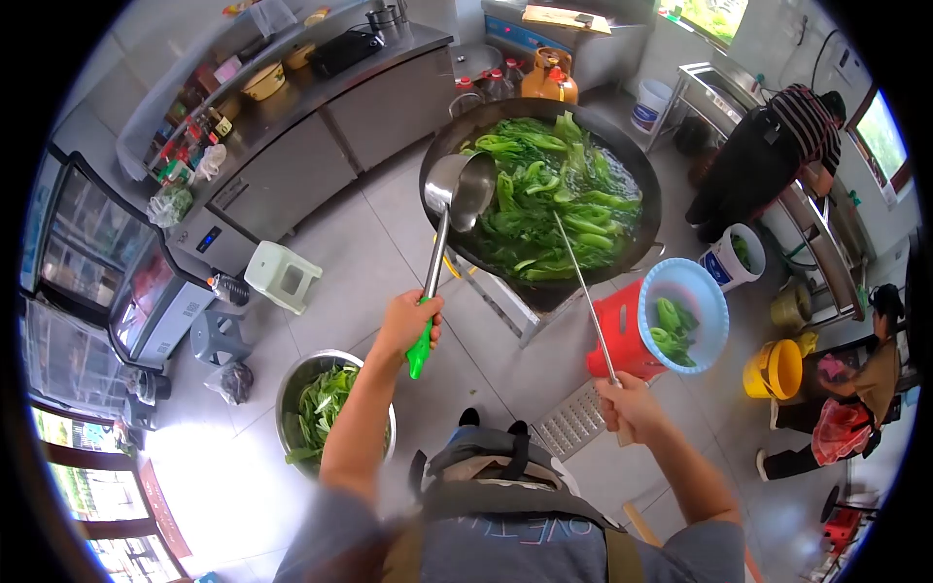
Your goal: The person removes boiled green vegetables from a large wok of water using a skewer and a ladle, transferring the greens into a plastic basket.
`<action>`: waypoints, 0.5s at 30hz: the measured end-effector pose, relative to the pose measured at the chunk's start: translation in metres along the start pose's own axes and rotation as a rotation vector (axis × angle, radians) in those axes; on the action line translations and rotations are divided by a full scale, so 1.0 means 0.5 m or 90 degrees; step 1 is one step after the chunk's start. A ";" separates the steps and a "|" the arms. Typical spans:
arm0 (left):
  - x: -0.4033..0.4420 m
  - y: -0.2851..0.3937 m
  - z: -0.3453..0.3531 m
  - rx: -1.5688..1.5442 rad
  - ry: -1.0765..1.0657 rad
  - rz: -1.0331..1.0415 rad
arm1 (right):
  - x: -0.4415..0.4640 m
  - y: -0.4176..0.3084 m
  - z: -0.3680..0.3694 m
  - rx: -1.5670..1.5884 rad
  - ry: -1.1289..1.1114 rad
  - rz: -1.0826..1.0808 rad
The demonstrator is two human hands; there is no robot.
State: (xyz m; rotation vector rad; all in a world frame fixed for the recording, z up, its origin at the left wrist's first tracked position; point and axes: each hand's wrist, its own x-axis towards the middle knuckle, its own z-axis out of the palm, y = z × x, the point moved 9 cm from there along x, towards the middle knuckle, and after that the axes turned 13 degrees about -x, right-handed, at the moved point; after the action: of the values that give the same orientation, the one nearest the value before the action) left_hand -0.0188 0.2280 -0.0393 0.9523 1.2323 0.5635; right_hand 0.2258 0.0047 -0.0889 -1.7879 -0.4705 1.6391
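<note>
My left hand (413, 323) is wrapped round the green handle of a large metal ladle (461, 187), whose bowl is over the left rim of a big dark wok (637, 175). My right hand (632, 408) grips the near end of a long thin metal rod (589, 301). Its far end reaches the leafy greens (544, 194), which lie in liquid in the wok. Whether that tip is under the leaves I cannot tell.
Right of the wok, a blue basket (717, 321) with greens sits on a red container (617, 335). A steel bowl (288, 403) of greens stands at lower left, near stools (282, 275). Gas cylinders (552, 73) are behind the wok. Two other people (768, 146) are at the right.
</note>
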 end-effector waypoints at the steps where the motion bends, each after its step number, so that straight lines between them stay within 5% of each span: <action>1: 0.000 0.006 -0.002 0.010 -0.012 0.029 | 0.000 -0.011 0.002 -0.120 0.038 0.005; 3: -0.001 0.003 0.007 0.026 -0.041 0.052 | 0.001 -0.034 0.013 -0.354 0.117 0.019; 6: 0.012 -0.019 0.027 0.023 -0.090 -0.033 | 0.095 -0.036 0.093 -0.255 -0.057 -0.021; 9: 0.083 -0.048 0.002 -0.109 -0.134 -0.016 | 0.117 -0.129 0.166 0.081 -0.154 0.010; 12: 0.105 -0.039 -0.008 -0.280 -0.149 -0.024 | 0.053 -0.199 0.209 0.622 -0.426 0.109; 15: 0.062 -0.013 0.011 -0.384 -0.141 -0.028 | 0.003 -0.235 0.235 0.745 -0.482 0.020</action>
State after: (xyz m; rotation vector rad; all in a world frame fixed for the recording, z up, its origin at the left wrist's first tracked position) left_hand -0.0058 0.2477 -0.0609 0.4597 0.8082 0.7203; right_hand 0.1309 0.1166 -0.0104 -0.3086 0.2241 1.9420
